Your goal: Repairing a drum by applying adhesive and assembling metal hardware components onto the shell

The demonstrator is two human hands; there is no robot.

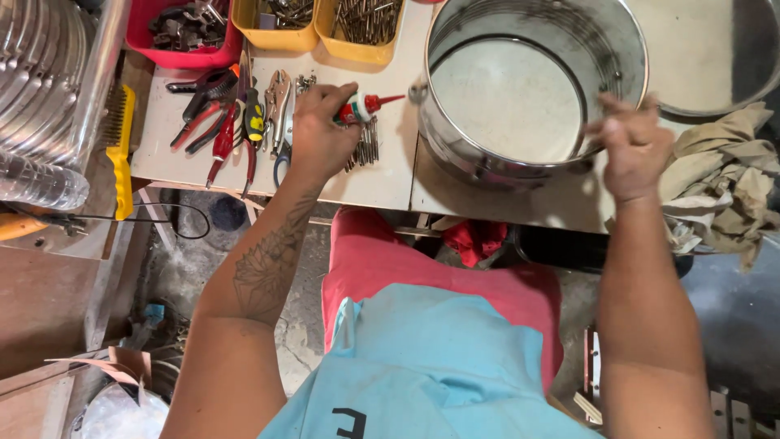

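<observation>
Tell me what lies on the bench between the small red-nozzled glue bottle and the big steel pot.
In the head view, only bare pale benchtop separates the small red-nozzled glue bottle in the left hand from the big steel pot.

A pale, scuffed surface [382, 183] stands over a cracked, grimy concrete floor [183, 268]. Wooden boards [49, 301] sit at the left, crumpled beige rags [723, 179] at the right, under flat, even light.

Red-nozzled white glue bottle [363, 106]; silvery steel drum [528, 81]; yellow bins [276, 32]; red bin [183, 49]; cream surface [382, 175]; yellow wire brush [120, 150]; khaki rag [727, 175]; red-handled pliers [223, 138].
</observation>
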